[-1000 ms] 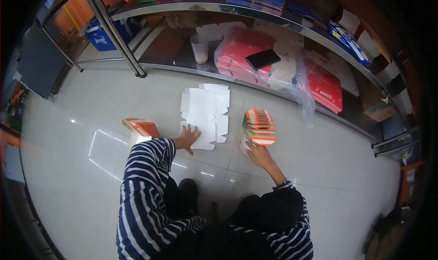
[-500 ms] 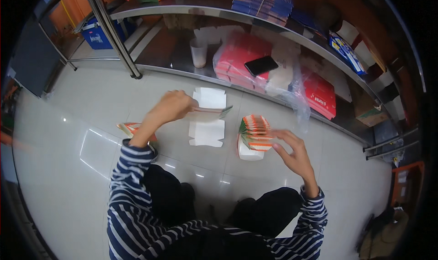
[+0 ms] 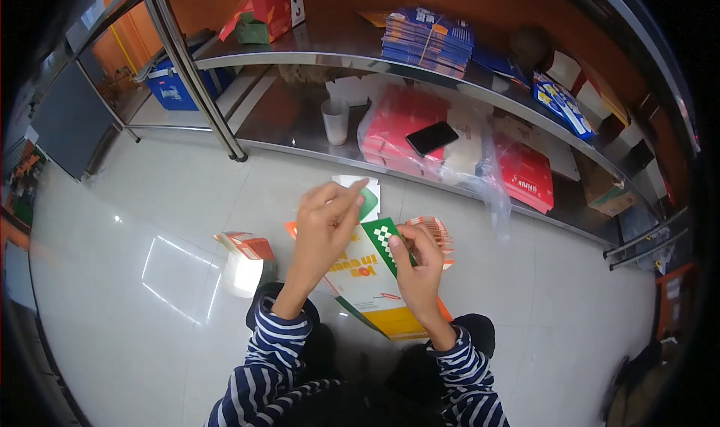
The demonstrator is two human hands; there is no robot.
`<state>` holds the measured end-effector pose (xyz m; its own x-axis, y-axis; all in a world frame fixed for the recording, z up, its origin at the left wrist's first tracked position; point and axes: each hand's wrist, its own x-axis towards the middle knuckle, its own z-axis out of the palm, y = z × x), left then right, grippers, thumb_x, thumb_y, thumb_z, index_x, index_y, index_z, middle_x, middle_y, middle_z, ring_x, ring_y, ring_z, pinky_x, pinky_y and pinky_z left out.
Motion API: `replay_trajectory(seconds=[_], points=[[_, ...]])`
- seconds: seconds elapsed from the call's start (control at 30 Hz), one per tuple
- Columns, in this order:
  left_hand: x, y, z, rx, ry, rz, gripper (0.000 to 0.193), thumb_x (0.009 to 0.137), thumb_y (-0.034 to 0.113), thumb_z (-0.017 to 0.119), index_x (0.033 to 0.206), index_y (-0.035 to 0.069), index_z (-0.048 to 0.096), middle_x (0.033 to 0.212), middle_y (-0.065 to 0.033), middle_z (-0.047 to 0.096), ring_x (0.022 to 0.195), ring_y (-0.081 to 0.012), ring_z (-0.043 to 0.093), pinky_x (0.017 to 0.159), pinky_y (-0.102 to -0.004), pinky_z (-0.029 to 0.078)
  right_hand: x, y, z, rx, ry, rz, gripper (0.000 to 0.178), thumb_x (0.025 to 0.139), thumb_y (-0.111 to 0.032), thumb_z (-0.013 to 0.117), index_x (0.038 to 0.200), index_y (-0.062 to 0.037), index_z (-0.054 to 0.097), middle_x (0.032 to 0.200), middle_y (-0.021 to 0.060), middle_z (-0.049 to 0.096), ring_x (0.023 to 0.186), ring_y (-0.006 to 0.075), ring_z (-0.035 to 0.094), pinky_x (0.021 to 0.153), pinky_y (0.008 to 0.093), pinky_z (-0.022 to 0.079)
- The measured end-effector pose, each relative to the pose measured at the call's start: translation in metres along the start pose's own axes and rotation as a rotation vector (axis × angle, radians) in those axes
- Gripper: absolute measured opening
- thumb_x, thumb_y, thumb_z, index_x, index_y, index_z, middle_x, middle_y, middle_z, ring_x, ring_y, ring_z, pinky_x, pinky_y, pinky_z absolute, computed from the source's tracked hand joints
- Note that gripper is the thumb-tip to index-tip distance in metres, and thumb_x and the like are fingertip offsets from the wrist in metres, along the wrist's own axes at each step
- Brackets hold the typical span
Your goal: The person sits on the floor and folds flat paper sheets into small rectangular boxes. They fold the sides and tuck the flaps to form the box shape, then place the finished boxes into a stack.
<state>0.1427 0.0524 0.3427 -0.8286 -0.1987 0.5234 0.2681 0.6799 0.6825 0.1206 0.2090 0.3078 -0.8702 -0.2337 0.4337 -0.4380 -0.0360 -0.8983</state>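
Observation:
Between my hands is a partly folded cardboard box (image 3: 360, 279), white and yellow with green and orange edges, tilted above the floor. My left hand (image 3: 324, 228) is closed at its far edge, fingertips pressed by a small green flap (image 3: 368, 203). The right hand (image 3: 421, 266) pinches the green checkered side panel (image 3: 384, 239) between thumb and fingers. Beyond the box, a white card piece (image 3: 346, 180) lies on the floor, mostly covered. A stack of orange striped cartons (image 3: 433, 229) shows partly behind my right hand.
Left of my left arm stands an open carton (image 3: 245, 269), orange outside and white inside. Ahead, a metal shelf (image 3: 300, 143) carries a plastic cup (image 3: 335, 123), red boxes under plastic (image 3: 390, 123) and a black phone (image 3: 432, 137). Blue bundled cartons (image 3: 426, 41) rest above.
Both hands have come together in the middle. The card that my left hand held has opened into a box shape, and my right hand has left the orange stack and grips this box.

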Motion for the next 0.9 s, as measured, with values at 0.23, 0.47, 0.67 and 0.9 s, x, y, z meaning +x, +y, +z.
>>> replay_trajectory(seconds=[0.23,0.47,0.67,0.9], points=[[-0.022,-0.025,0.027,-0.654,0.069,-0.383,0.023,0.080,0.008,0.064,0.102,0.002,0.065,0.084,-0.0066,0.063,0.078,-0.0114,0.059,0.069,-0.0210,0.046,-0.015,0.011,-0.016,-0.215,-0.017,-0.143,0.012,0.077,0.000,0.066,0.087,0.0028,0.061,0.077,0.0075,0.056,0.066,0.0134,0.052,0.059,0.0252,0.042],[-0.035,-0.013,0.022,-0.398,0.152,-0.284,0.015,0.076,0.008,0.069,0.090,0.001,0.067,0.074,-0.0034,0.060,0.066,-0.0078,0.052,0.063,-0.0246,0.041,-0.017,0.001,-0.020,-0.184,-0.017,-0.051,0.015,0.075,0.000,0.067,0.089,0.0031,0.062,0.079,0.0091,0.057,0.068,0.0173,0.054,0.060,0.0261,0.044],[-0.034,0.002,0.010,0.160,0.341,0.344,0.025,0.062,0.003,0.071,0.086,0.009,0.069,0.058,0.0023,0.051,0.055,-0.0112,0.045,0.063,-0.0284,0.026,-0.023,0.011,-0.007,-0.073,0.058,-0.168,0.017,0.071,0.002,0.070,0.087,0.0018,0.064,0.079,0.0106,0.059,0.072,0.0204,0.058,0.061,0.0282,0.046],[-0.032,-0.003,0.011,-0.047,-0.029,0.173,0.020,0.057,0.008,0.069,0.077,0.011,0.068,0.058,0.0016,0.050,0.054,-0.0113,0.043,0.062,-0.0280,0.025,-0.042,0.016,-0.012,-0.328,0.140,-0.441,0.019,0.066,0.004,0.070,0.084,0.0022,0.064,0.077,0.0094,0.058,0.065,0.0222,0.055,0.058,0.0305,0.043]])
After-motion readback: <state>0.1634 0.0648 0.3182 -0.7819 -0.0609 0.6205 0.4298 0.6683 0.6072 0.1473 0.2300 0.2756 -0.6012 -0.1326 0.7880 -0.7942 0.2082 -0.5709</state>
